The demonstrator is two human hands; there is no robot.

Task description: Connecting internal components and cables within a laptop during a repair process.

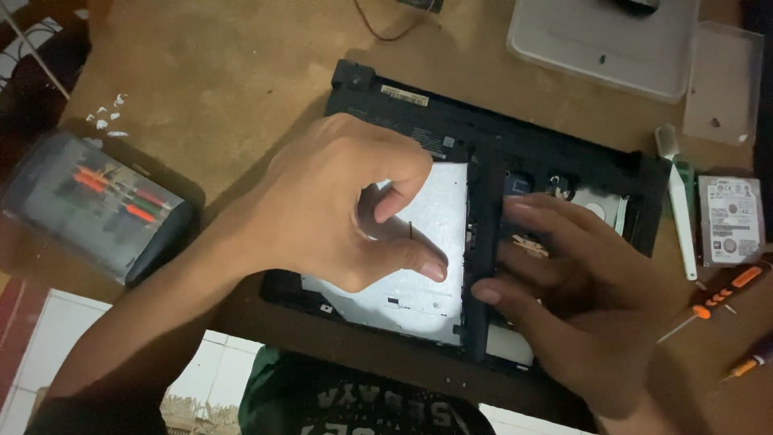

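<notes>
1. Near edge of table (pixel 201 72): the person's torso in a dark green printed shirt; both forearms reach up over a laptop (pixel 499 145) that lies bottom-up at mid-table, cover off.
2. Right hand (pixel 580 298): flat, fingers spread apart, pressing on a black bar (pixel 477 266) and the bay right of it. Nothing clamped; palm down, fingertips on the bar's right side.
3. Left hand (pixel 330 201): thumb and forefinger nearly together over a silver plate (pixel 435 209). A thin dark pin seems to stand between them; cannot tell whether it is gripped.
4. Key relation: the bar's long axis runs near-to-far, between the two hands. It lies just right of the left thumb tip and touches the right fingertips; the right hand is nearer.
5. Left edge: screwdriver case (pixel 97 205), red and green handles inside.
6. Right edge: loose drive (pixel 730 219), white spudger (pixel 683 217), orange screwdriver (pixel 721 294).
7. Far edge: white tray (pixel 604 48), clear lid (pixel 722 80), a cable.
</notes>
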